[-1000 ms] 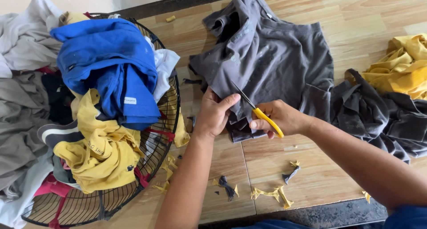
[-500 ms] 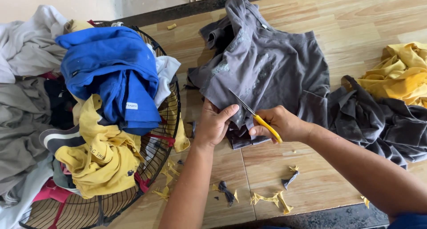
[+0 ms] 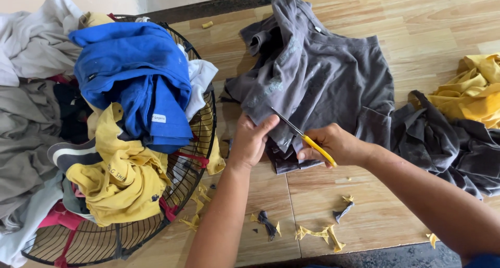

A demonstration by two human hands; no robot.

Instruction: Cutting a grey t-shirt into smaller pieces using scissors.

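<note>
A grey T-shirt (image 3: 323, 75) lies spread on the wooden table (image 3: 437, 28). My left hand (image 3: 251, 140) pinches its lower edge near the table's middle. My right hand (image 3: 336, 144) grips yellow-handled scissors (image 3: 302, 135), whose blades point up-left into the grey fabric beside my left thumb. A cut piece of dark grey cloth hangs below the two hands.
A round black wire fan guard (image 3: 200, 143) at the left holds a pile of clothes, with a blue garment (image 3: 135, 75) and a yellow one (image 3: 120, 179) on top. A yellow garment (image 3: 474, 88) and dark grey cloth (image 3: 453, 143) lie at the right. Small fabric scraps (image 3: 317, 231) litter the near edge.
The view has shifted slightly. Both hands stay on the shirt's lower edge, and the scissors have pushed a little further into the grey fabric.
</note>
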